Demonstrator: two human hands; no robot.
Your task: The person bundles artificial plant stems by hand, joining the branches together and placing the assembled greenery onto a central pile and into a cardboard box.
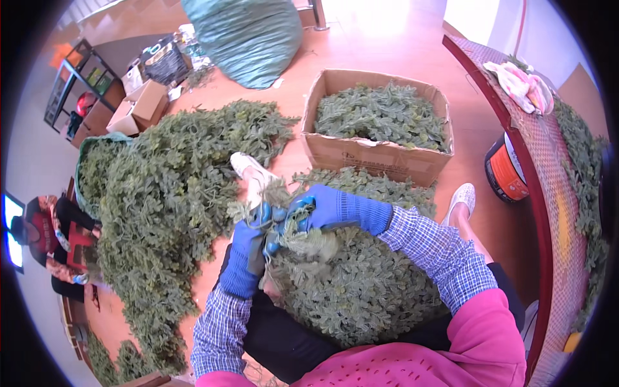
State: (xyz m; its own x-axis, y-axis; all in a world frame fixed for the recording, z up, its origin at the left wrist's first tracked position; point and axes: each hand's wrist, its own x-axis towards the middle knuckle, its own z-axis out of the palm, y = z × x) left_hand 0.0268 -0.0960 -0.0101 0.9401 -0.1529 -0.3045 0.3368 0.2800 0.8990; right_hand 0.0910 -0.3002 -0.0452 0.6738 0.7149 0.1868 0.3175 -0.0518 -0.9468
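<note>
My left hand (pixel 254 242), in a blue knitted glove with a coated palm, is closed around the stems of an artificial green sprig (pixel 309 242). Against it, my right hand (pixel 314 208), gloved alike, grips the same bunch, and a few leaves poke out between its fingers. The fingers of both hands nearly meet; exactly where each stem runs is hidden. Below the hands, a large mound of artificial greenery (pixel 358 285) lies between my legs. More greenery spreads on the floor beyond my right hand, up to the cardboard box.
An open cardboard box (pixel 382 157) full of greenery stands ahead. A long heap of greenery (pixel 159 208) covers the floor at left, near a seated person (pixel 53 242). A big green sack (pixel 246 38) is at the back. At right are a red-edged table (pixel 537 193) and a bucket (pixel 505 169).
</note>
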